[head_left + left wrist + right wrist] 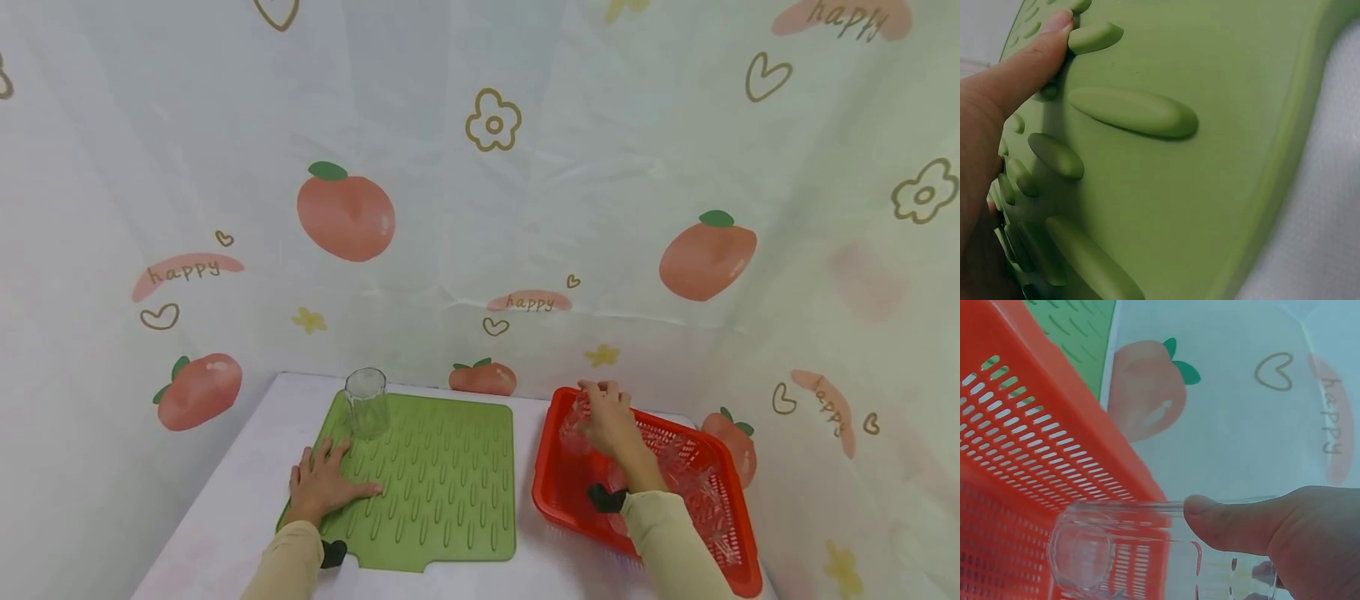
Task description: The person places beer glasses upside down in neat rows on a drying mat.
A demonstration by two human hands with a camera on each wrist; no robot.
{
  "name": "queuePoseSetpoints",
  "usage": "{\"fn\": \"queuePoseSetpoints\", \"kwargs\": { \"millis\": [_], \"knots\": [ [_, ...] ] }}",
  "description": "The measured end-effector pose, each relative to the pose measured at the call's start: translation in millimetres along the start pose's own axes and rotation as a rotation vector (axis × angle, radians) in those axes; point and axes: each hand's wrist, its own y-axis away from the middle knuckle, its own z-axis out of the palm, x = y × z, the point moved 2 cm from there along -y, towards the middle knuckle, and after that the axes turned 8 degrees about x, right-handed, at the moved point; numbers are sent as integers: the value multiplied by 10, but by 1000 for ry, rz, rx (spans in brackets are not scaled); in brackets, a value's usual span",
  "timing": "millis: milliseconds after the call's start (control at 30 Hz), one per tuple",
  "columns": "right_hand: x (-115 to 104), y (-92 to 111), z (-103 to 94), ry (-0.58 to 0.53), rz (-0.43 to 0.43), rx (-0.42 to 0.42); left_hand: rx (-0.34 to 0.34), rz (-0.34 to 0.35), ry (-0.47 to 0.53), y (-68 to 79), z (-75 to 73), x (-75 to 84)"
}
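My right hand (611,421) grips a clear drinking glass (1147,550) near its rim, thumb on one side and fingers on the other. The glass is over the far left corner of a red plastic basket (551,492), its base lower than the basket's rim. My left hand (322,487) lies spread on the left part of a green ribbed drying mat (450,483), and its thumb touches the raised ribs in the left wrist view. A second clear glass (367,408) stands on the mat's far left corner, beyond the left fingertips.
More clear glassware (705,500) lies in the right part of the basket, partly behind my right forearm. The mat and basket stand side by side on a white-covered table (225,508). A printed curtain (525,208) hangs behind and along the sides.
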Motion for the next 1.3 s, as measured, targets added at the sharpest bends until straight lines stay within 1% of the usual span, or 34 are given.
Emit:
{"fn": "queuePoseSetpoints", "kwargs": {
  "millis": [133,300,500,633,767,933,1033,1200,1300],
  "knots": [
    [-34,19,-69,-1,-42,33,3,6,-6,-10,-22,-1],
    [-85,46,-146,3,-63,64,4,11,-1,-4,-33,8],
    [-146,50,-207,-12,-96,91,31,30,29,-2,15,-48],
    [-194,48,-240,-31,-116,105,36,40,27,-22,37,-76],
    [-227,58,-266,-49,-132,128,28,37,29,-36,53,-88],
    [-239,56,-280,-63,-120,144,17,35,26,-48,76,-99],
    [-246,51,-280,-69,-119,156,7,26,29,-39,53,-72],
    [-259,54,-281,-102,-135,174,-29,0,39,-2,-6,-17],
    [-267,59,-275,-133,-145,172,-17,6,41,9,0,-22]
  ]
}}
